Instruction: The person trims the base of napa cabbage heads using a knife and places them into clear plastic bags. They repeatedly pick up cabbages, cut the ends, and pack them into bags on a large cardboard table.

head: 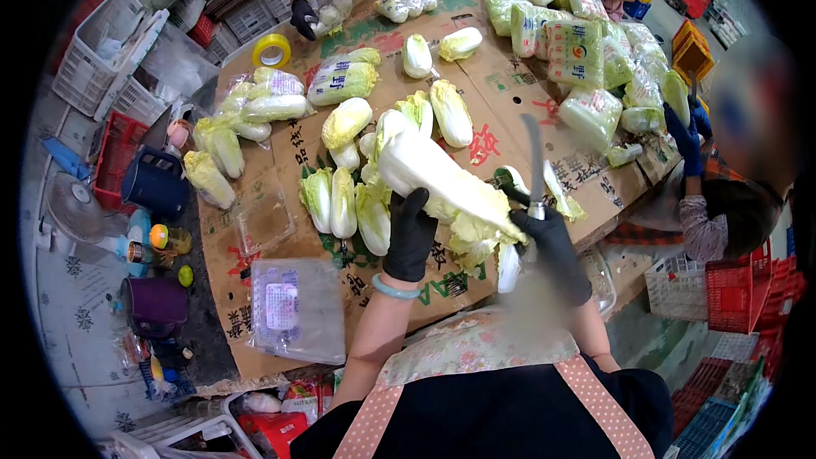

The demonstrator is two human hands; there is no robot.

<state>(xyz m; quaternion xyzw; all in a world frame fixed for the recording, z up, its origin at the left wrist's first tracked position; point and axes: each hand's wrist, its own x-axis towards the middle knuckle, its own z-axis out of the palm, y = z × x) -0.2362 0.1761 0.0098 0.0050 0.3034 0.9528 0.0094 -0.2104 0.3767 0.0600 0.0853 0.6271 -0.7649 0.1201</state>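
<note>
My left hand [410, 229], in a black glove, grips a large napa cabbage [433, 169] from below, its white base pointing up and left. A knife [534, 153] with a slightly curved blade stands upright in my black-gloved right hand [551, 242]. The fingers of that hand are at the cabbage's leafy end, where yellow-green leaves [473, 242] hang loose. Beside my left hand lie small peeled cabbages [343, 203] in a group. Cut-off leaves [561, 191] rest on the cardboard near the knife, and a white leaf piece [508, 268] is below the cabbage.
Cardboard [484, 92] covers the table. A stack of plastic bags [298, 312] lies front left; yellow tape [271, 51] is farther back. Bagged cabbages [574, 44] are piled back right. Co-workers' gloved hands [685, 134] work at the right and far sides. Jugs [155, 182] stand left.
</note>
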